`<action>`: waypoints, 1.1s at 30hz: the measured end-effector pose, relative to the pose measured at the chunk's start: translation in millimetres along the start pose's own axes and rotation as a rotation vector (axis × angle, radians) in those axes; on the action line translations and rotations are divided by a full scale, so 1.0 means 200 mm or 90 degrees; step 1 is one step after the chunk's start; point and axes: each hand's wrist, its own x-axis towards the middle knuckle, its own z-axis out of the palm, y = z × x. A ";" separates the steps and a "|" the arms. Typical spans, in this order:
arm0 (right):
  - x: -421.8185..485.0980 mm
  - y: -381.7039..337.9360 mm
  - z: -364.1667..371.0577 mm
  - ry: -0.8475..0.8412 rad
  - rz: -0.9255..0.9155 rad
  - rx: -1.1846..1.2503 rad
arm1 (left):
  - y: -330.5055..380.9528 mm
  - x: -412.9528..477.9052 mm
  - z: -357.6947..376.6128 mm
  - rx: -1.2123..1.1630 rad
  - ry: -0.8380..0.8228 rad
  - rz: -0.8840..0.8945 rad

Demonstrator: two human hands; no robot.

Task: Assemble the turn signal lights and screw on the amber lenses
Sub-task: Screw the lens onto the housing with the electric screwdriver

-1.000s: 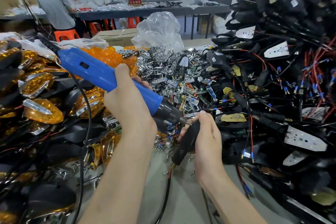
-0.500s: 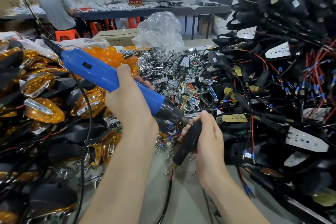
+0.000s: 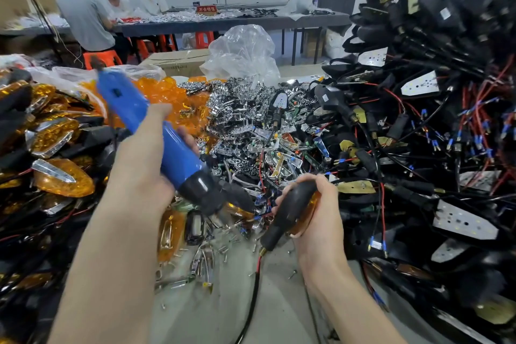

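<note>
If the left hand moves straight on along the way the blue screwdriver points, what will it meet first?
Most likely the black turn signal held by the right hand; the screwdriver in the left hand aims at it across a short gap, though blur leaves depth uncertain.

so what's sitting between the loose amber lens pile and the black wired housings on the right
A heap of chrome reflectors fills that stretch, as the head view shows.
</note>
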 end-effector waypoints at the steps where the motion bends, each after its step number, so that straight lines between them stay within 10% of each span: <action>1: 0.00 0.00 0.00 -0.005 0.008 0.023 | -0.01 0.01 -0.02 0.096 -0.024 -0.019; 13: 0.00 -0.02 0.00 -0.051 0.059 0.054 | -0.29 0.03 0.03 0.927 -0.055 -0.001; 29: 0.02 0.04 -0.01 -0.040 0.036 -0.018 | -0.22 0.08 -0.07 1.090 0.002 0.100; 33: -0.01 0.01 0.02 -0.053 -0.010 -0.018 | -0.17 -0.12 -0.05 0.934 -0.072 0.206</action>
